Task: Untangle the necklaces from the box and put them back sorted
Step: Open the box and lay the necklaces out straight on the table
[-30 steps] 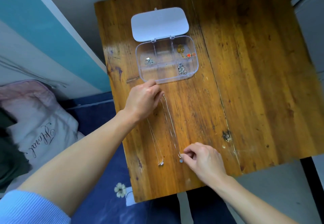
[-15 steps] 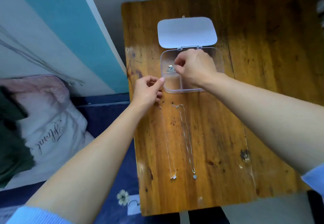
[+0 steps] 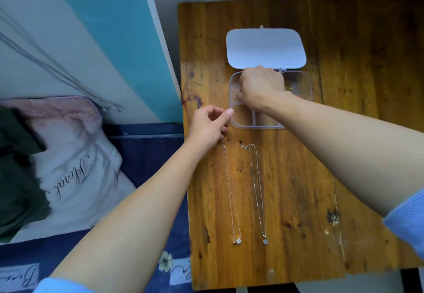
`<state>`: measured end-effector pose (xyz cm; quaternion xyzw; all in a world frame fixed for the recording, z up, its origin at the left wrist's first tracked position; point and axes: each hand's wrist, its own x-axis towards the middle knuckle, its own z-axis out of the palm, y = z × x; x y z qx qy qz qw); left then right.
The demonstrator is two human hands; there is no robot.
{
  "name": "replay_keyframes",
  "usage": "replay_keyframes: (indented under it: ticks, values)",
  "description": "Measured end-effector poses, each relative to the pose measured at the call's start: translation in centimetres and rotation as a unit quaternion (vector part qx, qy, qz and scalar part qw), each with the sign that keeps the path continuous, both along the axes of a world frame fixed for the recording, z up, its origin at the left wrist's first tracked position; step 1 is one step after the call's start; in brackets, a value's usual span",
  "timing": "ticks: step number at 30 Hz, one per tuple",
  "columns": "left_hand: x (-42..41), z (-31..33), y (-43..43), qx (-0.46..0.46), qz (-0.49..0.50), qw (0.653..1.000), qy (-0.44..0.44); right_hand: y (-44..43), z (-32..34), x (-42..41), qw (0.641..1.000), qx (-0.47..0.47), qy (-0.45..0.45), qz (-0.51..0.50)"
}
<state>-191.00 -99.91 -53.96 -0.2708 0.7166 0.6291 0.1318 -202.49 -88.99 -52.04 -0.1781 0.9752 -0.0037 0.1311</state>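
A clear compartment box (image 3: 307, 90) stands open on the wooden table (image 3: 344, 132), its white lid (image 3: 266, 49) folded back. My right hand (image 3: 261, 88) reaches into the box's far-left compartment, fingertips pinched on a small silver tangle of chain (image 3: 237, 97). My left hand (image 3: 208, 127) hovers at the box's near-left corner, fingers curled and thumb against forefinger. Two necklaces lie straight and side by side below it. The rose-gold necklace (image 3: 230, 191) ends right at the left hand's heel. The silver necklace with a heart pendant (image 3: 258, 191) lies apart from both hands.
Small gold and orange pieces (image 3: 291, 88) show in the box to the right of my right hand. The table's left edge borders a bed with a pink-white pillow (image 3: 68, 166) and dark blue bedding (image 3: 146, 159). A teal and white wall panel (image 3: 119, 40) rises behind.
My right hand left the silver necklace's pendant end and went into the box's far-left compartment. My left hand released the silver necklace's top and stayed near the box corner.
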Motion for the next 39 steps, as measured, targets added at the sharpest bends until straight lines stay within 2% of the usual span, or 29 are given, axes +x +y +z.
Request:
replay_keyframes:
  ticks: [3, 6, 10, 12, 13, 16, 18, 22, 25, 27, 29, 31, 34, 37, 39]
  values:
    - [0.1, 0.0, 0.2, 0.004, 0.015, 1.0, 0.001, 1.0, 0.4, 0.6, 0.996, -0.075, -0.045, -0.031]
    - [0.2, 0.1, 0.3, 0.003, 0.023, 1.0, 0.003, 3.0, 1.8, 1.0, 0.974, -0.198, -0.07, -0.091]
    - [0.2, 0.7, 0.6, -0.008, 0.029, 1.0, -0.008, 6.4, 4.9, 1.6, 0.894, -0.376, -0.135, -0.2]
    - [0.1, 1.2, 0.9, -0.07, 0.027, 0.997, 0.0, 8.2, 6.2, 1.8, 0.859, -0.421, -0.173, -0.235]
    - [0.0, 1.5, 1.1, -0.131, 0.019, 0.991, 0.019, 9.1, 6.7, 2.0, 0.846, -0.433, -0.189, -0.247]
    - [-0.7, 2.7, 2.3, -0.32, -0.051, 0.937, 0.131, 11.2, 7.9, 2.2, 0.807, -0.468, -0.228, -0.281]
    - [-1.6, 3.2, 3.6, -0.371, -0.113, 0.902, 0.188, 12.2, 8.4, 2.4, 0.78, -0.495, -0.241, -0.299]
    - [-3.5, 2.7, 6.3, -0.444, -0.235, 0.847, 0.174, 13.7, 8.9, 2.8, 0.724, -0.542, -0.271, -0.33]
    - [-4.4, 2.1, 7.0, -0.46, -0.287, 0.824, 0.162, 14.8, 8.9, 3.1, 0.69, -0.558, -0.292, -0.357]
    - [-4.4, 1.9, 7.1, -0.451, -0.302, 0.823, 0.168, 15.6, 8.9, 3.2, 0.666, -0.57, -0.302, -0.374]
    - [-4.3, 2.3, 7.0, -0.427, -0.297, 0.837, 0.17, 16.6, 8.8, 3.4, 0.644, -0.585, -0.297, -0.392]
    - [-4.3, 3.2, 6.5, -0.378, -0.286, 0.865, 0.167, 17.9, 8.5, 3.5, 0.626, -0.599, -0.269, -0.42]
    - [-4.2, 5.4, 5.7, -0.243, -0.255, 0.921, 0.169, 20.0, 8.1, 4.2, 0.605, -0.609, -0.218, -0.464]
    - [-3.3, 7.6, 4.6, -0.074, -0.199, 0.971, 0.113, 21.6, 7.5, 5.5, 0.635, -0.578, -0.188, -0.477]
    - [-2.6, 8.4, 4.0, 0.048, -0.18, 0.98, 0.071, 22.3, 7.1, 6.9, 0.656, -0.556, -0.178, -0.479]
